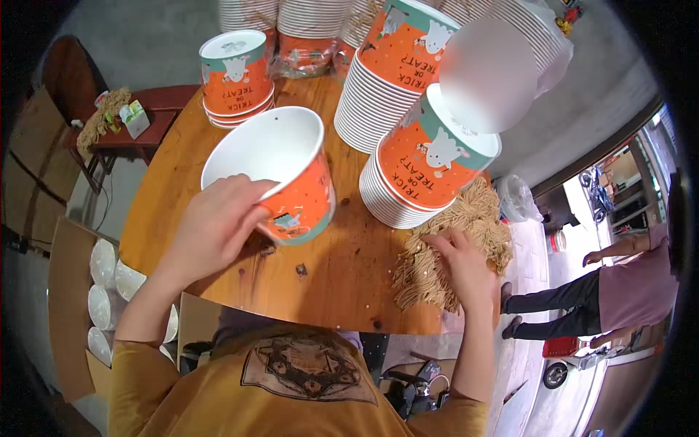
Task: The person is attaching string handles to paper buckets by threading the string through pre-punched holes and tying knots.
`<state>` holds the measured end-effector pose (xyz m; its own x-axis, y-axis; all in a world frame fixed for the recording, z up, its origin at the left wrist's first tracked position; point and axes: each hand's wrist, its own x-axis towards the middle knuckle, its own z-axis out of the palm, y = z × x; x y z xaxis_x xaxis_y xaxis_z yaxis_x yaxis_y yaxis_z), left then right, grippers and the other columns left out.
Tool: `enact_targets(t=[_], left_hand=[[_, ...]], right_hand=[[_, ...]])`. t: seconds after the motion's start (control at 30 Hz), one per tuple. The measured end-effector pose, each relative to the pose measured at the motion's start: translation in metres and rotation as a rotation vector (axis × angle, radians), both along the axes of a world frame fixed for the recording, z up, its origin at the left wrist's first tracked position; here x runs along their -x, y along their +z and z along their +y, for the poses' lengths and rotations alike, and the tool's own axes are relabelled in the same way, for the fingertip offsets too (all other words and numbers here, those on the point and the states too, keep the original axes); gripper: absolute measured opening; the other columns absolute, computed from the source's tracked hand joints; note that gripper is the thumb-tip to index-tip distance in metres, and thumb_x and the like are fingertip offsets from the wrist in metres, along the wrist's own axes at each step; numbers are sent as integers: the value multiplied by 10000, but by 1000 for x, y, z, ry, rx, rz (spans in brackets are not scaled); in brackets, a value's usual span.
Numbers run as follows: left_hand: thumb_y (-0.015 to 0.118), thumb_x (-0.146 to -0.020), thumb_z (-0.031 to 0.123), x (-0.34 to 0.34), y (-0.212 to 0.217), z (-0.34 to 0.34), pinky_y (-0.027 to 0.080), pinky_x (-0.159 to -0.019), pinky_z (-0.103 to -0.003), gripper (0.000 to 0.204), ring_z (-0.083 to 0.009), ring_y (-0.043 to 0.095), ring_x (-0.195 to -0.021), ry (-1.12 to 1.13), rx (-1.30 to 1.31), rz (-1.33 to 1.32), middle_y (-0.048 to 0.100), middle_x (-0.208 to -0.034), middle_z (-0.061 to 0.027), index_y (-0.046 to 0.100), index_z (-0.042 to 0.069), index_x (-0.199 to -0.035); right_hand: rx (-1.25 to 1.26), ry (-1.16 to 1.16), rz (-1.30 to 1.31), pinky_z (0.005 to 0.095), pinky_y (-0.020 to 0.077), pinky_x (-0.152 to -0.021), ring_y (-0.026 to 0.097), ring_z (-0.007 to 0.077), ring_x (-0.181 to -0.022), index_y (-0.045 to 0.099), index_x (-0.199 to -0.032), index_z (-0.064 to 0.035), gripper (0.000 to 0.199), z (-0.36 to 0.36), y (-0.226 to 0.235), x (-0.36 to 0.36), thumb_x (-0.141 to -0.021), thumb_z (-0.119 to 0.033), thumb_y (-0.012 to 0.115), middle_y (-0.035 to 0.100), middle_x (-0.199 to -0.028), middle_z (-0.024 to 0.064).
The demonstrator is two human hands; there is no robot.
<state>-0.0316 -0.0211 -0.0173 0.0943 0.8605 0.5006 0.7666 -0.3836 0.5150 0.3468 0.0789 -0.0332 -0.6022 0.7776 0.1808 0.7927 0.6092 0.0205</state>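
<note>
The left hand [218,226] grips the rim of an empty orange paper bucket [280,171], tilted on the round wooden table [328,269]. The right hand [459,262] presses curled fingers into a pile of tan straw-like strands [451,247] at the table's edge, beside stacks of matching buckets [408,153]. Strands could easily spill off that near edge, or the leaning stacks could topple if bumped.
</note>
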Motion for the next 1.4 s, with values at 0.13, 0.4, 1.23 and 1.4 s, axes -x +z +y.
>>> enact_targets(t=[0.13,0.4,1.23,1.4], left_hand=[[659,-841,120,-16,0,10,445,-690,-398,325,-305,559,-793,-49,-101,311,547,-841,-112,604,63,-1157],[736,-751,123,-31,1,13,476,-774,-369,469,-290,567,-899,-80,-308,338,532,-995,-102,591,70,-1194],[496,-1013,206,-25,-29,-65,478,-561,-257,216,-100,573,-605,-73,719,-690,590,-781,-27,604,28,-1070],[596,-938,158,-23,-45,-60,512,-579,-331,150,-256,631,-686,-31,100,-137,617,-810,-106,623,20,-988]], right_hand=[[-25,47,-20,358,513,-745,553,230,-929,683,-1020,-183,260,14,-19,-5,-776,-104,636,539,-889,35],[-129,221,212,350,496,-765,561,239,-938,668,-931,-131,138,4,-12,17,-793,-140,663,596,-1016,14],[418,365,750,329,514,-544,637,253,-614,588,-866,-100,135,-82,-26,158,-793,-56,693,602,-783,75],[537,301,809,320,525,-570,657,251,-693,582,-942,-78,148,-85,-26,157,-834,-64,682,639,-871,98]])
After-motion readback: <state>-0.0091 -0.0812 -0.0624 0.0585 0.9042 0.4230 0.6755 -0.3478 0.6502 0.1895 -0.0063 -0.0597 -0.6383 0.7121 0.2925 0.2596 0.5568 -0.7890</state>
